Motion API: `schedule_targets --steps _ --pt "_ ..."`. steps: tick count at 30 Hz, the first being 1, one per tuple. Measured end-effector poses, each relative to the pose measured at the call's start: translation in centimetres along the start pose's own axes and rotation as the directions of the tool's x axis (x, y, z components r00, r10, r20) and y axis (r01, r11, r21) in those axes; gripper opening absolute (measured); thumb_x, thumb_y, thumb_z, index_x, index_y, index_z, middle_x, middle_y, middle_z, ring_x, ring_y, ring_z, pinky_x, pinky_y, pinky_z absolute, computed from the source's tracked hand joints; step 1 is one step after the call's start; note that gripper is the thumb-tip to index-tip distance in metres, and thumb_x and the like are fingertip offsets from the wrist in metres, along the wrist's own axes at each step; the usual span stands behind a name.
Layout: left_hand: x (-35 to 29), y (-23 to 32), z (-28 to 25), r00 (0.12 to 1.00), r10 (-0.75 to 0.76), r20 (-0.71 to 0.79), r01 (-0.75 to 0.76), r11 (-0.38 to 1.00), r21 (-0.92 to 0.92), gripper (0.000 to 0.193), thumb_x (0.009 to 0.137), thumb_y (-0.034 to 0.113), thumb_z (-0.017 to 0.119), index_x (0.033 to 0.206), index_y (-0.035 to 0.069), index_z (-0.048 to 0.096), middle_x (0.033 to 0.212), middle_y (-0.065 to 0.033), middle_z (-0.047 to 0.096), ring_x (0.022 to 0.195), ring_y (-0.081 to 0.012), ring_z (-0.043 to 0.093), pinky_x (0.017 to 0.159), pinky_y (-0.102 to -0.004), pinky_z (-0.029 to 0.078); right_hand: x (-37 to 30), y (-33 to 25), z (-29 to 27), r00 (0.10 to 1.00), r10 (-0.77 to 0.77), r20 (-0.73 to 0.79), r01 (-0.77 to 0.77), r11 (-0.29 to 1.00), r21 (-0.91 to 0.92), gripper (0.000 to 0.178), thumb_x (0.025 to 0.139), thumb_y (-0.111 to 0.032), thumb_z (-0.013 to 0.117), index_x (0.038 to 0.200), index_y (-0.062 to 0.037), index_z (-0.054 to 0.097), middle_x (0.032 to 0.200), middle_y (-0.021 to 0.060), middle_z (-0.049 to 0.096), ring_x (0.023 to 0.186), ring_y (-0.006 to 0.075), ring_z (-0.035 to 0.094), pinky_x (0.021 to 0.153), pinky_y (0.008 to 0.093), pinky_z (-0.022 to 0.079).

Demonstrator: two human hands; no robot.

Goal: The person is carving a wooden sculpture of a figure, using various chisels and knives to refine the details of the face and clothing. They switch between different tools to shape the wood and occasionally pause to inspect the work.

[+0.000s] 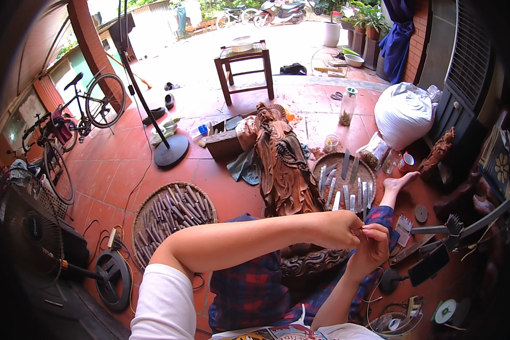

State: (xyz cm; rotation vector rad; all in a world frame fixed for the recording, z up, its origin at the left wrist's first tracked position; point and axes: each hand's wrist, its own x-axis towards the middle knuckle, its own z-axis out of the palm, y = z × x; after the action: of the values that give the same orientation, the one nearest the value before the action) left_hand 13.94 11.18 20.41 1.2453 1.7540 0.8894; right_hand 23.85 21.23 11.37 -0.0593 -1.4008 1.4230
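Head view: at lower right of centre, the left hand (343, 226) and right hand (373, 245) meet, fingers pinched on something too small to identify. Above them, mid-frame, the reddish-brown carved wooden statue (283, 164) lies lengthwise, head toward the frame's top.

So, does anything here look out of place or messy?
Mostly a busy workshop floor. The wooden statue lies flat on the tiles, a blue-grey cloth bunched beside it, and loose shoes lie scattered near the stool.
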Motion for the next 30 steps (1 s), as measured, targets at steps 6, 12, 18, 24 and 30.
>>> schedule_targets --steps 6,12,18,24,30 --pt "-0.01 0.28 -0.15 0.999 -0.027 0.035 0.027 1.000 -0.009 0.037 0.084 0.019 0.056 0.112 -0.005 0.060 0.106 -0.0228 0.068 0.100 -0.0288 0.066 0.090 -0.0375 0.048 0.08 0.23 -0.46 0.998 -0.032 0.047 0.032 0.999 -0.013 0.021 0.075 0.015 0.073 0.081 -0.0005 0.059 0.088 0.0090 0.061 0.082 0.0155 0.062 0.077 0.0282 0.054" --pt "0.00 0.01 0.00 1.000 -0.014 0.020 0.014 1.000 -0.008 0.037 0.083 0.018 0.056 0.112 -0.005 0.060 0.105 -0.0237 0.068 0.098 -0.0310 0.065 0.089 -0.0385 0.048 0.15 0.09 -0.30 0.998 0.031 0.053 -0.033 0.999 0.041 0.021 0.076 0.015 0.072 0.081 0.0004 0.058 0.087 0.0091 0.061 0.078 0.0147 0.063 0.075 0.0277 0.056" --pt "-0.24 0.64 -0.11 1.000 -0.007 0.003 0.007 0.999 0.035 0.039 0.082 0.018 0.056 0.114 -0.004 0.060 0.102 -0.0254 0.066 0.097 -0.0353 0.064 0.089 -0.0401 0.047 0.15 -0.08 -0.14 0.998 0.058 0.039 -0.061 0.995 0.082 0.021 0.077 0.014 0.072 0.082 0.0000 0.057 0.088 0.0087 0.060 0.078 0.0137 0.061 0.074 0.0272 0.055" --pt "0.27 0.20 0.26 1.000 0.013 -0.016 -0.012 0.999 0.049 0.038 0.083 0.019 0.056 0.113 -0.004 0.061 0.102 -0.0253 0.066 0.097 -0.0355 0.064 0.089 -0.0413 0.047 0.13 0.40 -0.70 0.999 0.012 0.047 -0.013 0.999 0.031 0.021 0.077 0.013 0.073 0.082 -0.0002 0.058 0.089 0.0089 0.060 0.079 0.0131 0.059 0.074 0.0262 0.052" --pt "0.06 0.28 0.31 1.000 -0.006 -0.031 0.008 0.997 0.082 0.037 0.083 0.019 0.057 0.113 -0.003 0.060 0.104 -0.0237 0.067 0.100 -0.0350 0.064 0.090 -0.0404 0.047 0.15 -0.06 -0.27 0.999 0.031 0.028 -0.032 0.998 0.047 0.020 0.077 0.014 0.072 0.082 -0.0001 0.058 0.089 0.0085 0.061 0.079 0.0130 0.060 0.073 0.0258 0.052"
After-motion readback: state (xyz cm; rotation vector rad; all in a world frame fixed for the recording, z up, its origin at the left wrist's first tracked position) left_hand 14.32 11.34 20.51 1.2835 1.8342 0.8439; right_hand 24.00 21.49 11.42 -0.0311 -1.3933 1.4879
